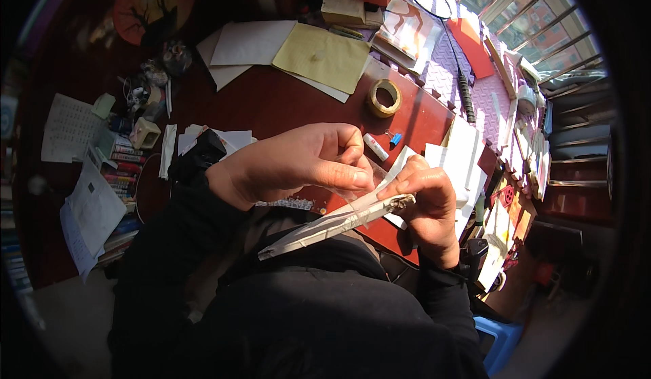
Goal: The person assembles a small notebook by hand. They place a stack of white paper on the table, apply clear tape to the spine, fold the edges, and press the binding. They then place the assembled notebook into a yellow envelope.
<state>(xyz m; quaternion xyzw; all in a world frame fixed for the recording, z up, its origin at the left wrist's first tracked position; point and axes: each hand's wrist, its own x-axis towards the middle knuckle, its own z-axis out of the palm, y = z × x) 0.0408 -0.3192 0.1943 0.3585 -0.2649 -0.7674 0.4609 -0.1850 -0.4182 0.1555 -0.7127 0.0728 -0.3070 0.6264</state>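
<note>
My right hand (pixel 430 206) is closed on one end of a thin, worn off-white book-like object (pixel 319 232), seen edge-on and tilted in front of my body. Its end by the right thumb looks ragged. A strip of clear tape (pixel 357 206) lies across its upper edge. The thumb and fingers of my left hand (pixel 308 158) pinch together at the clear film rising from there; the exact fingertip contact is partly hidden. Beyond the hands, a roll of tape (pixel 373 107) rests on the dark red table (pixel 271 111). Between roll and hands lie a white tube (pixel 375 147) and a small blue clip (pixel 396 139).
Yellow paper (pixel 322 57) and white sheets (pixel 251 43) lie at the back. A racket (pixel 465 94) leans over the purple mat (pixel 441 67) near a barred window. Loose papers (pixel 461 155) are at right; books (pixel 125 165) and a written sheet (pixel 70 129) at left. A blue stool (pixel 500 342) stands lower right.
</note>
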